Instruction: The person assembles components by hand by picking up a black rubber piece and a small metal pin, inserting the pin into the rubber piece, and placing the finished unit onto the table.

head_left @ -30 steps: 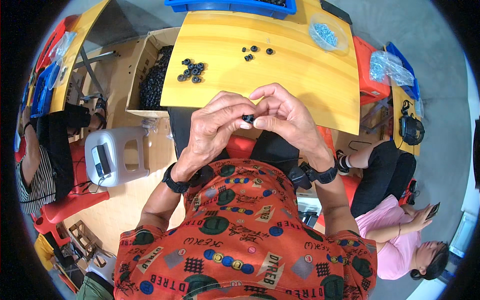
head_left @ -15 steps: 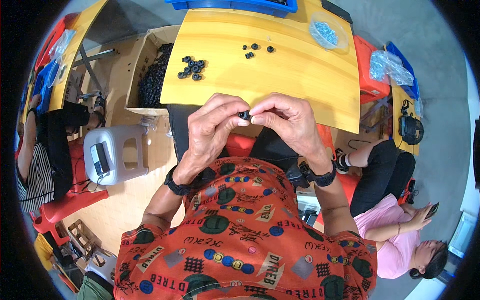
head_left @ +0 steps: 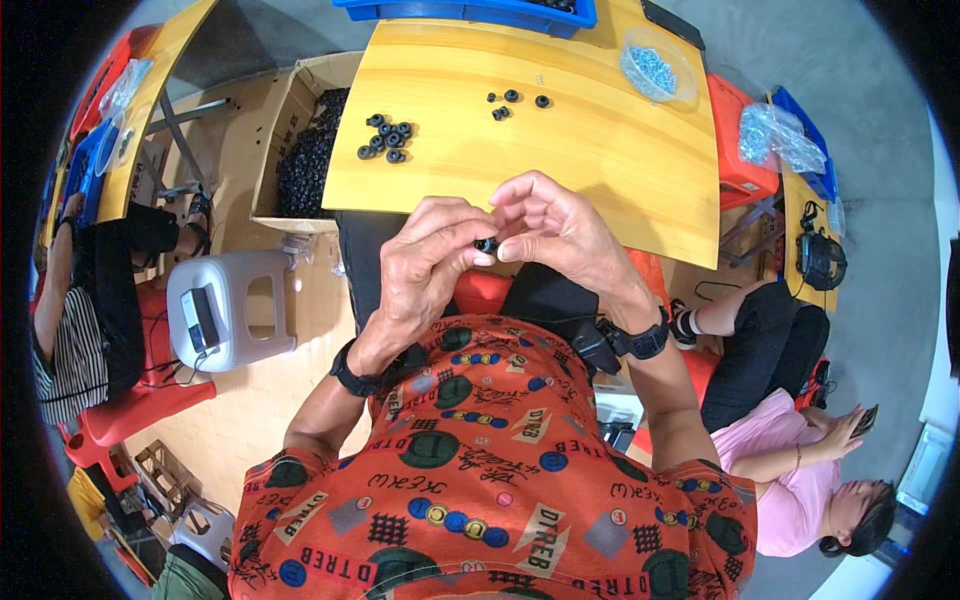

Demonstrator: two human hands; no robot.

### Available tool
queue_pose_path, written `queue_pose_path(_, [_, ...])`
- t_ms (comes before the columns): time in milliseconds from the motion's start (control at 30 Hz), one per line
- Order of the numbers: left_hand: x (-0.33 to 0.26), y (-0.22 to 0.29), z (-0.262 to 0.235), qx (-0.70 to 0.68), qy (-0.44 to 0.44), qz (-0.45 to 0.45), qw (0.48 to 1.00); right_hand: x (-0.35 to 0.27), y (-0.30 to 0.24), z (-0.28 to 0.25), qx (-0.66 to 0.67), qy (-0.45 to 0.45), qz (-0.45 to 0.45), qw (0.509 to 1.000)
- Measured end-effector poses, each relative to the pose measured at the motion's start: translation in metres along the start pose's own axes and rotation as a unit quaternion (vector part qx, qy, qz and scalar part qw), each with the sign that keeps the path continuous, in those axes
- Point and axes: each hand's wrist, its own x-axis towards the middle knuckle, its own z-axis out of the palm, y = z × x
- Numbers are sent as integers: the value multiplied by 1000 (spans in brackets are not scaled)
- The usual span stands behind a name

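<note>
Between the thumb and forefinger of my left hand is a small round black plastic part, just off the table's near edge. My right hand is close beside it, thumb and forefinger spread apart, with nothing visible between them; whether the thumb tip touches the part I cannot tell. A cluster of similar black parts lies on the left of the yellow table. Several more loose black pieces lie farther back, near the middle.
A clear tub of small bluish screws stands at the back right, and a blue tray at the far edge. Left of the table, a cardboard box is filled with black parts. A seated person is at right, another at left.
My right hand's forefinger has lifted and moved away from its thumb, releasing its pinch at the part. My left hand still holds the part, slightly lower.
</note>
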Motion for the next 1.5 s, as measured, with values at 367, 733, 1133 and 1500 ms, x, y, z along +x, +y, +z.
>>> queue_pose_path(367, [-8,0,5,-13,24,24,999,-12,7,17,68,25,-3,997])
queue_pose_path(733, [-15,1,9,-50,26,27,998,-24,18,32,104,68,-14,992])
queue_pose_path(1133, [-2,9,-3,-37,5,-12,999,-8,21,32,239,53,-18,969])
queue_pose_path(1500, [12,22,-19,-13,-81,-4,997,-11,13,24,140,42,-9,989])
